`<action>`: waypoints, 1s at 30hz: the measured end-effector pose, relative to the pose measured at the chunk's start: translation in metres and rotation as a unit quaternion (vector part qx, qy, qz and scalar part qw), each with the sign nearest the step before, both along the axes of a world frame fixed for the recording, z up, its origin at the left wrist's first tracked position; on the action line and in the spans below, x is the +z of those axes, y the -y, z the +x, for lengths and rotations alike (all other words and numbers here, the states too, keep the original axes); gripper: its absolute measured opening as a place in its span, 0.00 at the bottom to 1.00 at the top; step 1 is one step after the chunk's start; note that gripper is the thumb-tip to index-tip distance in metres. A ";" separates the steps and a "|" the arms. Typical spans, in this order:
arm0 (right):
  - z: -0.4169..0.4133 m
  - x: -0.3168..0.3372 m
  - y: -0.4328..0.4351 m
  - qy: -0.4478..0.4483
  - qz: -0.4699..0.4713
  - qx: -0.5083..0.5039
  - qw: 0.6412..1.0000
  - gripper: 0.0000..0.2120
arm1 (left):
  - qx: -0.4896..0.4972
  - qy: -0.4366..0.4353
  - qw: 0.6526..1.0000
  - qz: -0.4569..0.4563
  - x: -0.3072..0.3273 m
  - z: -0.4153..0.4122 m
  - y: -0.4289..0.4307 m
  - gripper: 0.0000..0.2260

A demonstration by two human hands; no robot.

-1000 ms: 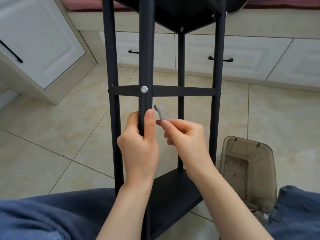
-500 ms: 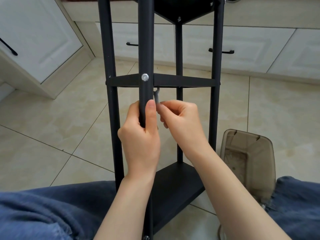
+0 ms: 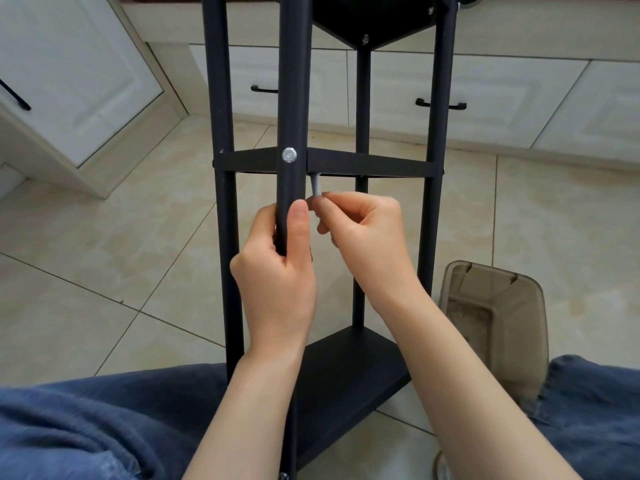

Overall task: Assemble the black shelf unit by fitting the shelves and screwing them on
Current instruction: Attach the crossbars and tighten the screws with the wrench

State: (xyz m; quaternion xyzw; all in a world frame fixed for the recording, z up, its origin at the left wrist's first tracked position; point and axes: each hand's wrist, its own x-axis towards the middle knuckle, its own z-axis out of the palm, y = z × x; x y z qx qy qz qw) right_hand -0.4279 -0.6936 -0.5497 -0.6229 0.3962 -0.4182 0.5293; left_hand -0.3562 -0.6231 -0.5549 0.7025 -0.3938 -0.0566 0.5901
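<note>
1. The black shelf unit point(image 3: 439, 98) stands upright on the tiled floor point(image 3: 104, 258), close in front of the person's legs. Its middle shelf point(image 3: 367, 164) sits across the posts, and a silver bolt point(image 3: 289, 155) shows on the front post point(image 3: 292, 81).
2. The left hand point(image 3: 277, 282) is wrapped round that post just below the bolt, thumb lying up it.
3. The right hand point(image 3: 367, 237) pinches a small grey wrench point(image 3: 317, 187), whose upper end reaches under the middle shelf just behind the post, where its head is hidden.
4. The tubes look stiff and smooth-painted, and the frame is probably light enough to tip, so gripping the post near the joint seems sound.
5. The wrench is thin and likely to slip, so it wants a firm pinch low on its shank.
6. A smoky plastic bin point(image 3: 498, 289) stands near the right post, with white cabinets point(image 3: 519, 98) behind.
7. The front post blocks the view of the fastener, and the shelf edge probably limits the wrench's swing.
</note>
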 end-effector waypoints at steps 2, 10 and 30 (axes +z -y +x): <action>0.000 0.001 0.000 -0.008 -0.009 0.005 1.000 0.08 | -0.002 -0.001 1.000 0.001 0.000 0.002 0.000 0.12; 0.000 -0.001 0.002 -0.009 -0.010 0.016 1.000 0.08 | 0.002 0.012 1.000 0.009 -0.002 0.003 0.001 0.15; 0.009 -0.009 0.008 0.016 -0.030 0.005 0.999 0.06 | -0.012 -0.034 0.999 0.014 -0.003 0.014 0.000 0.22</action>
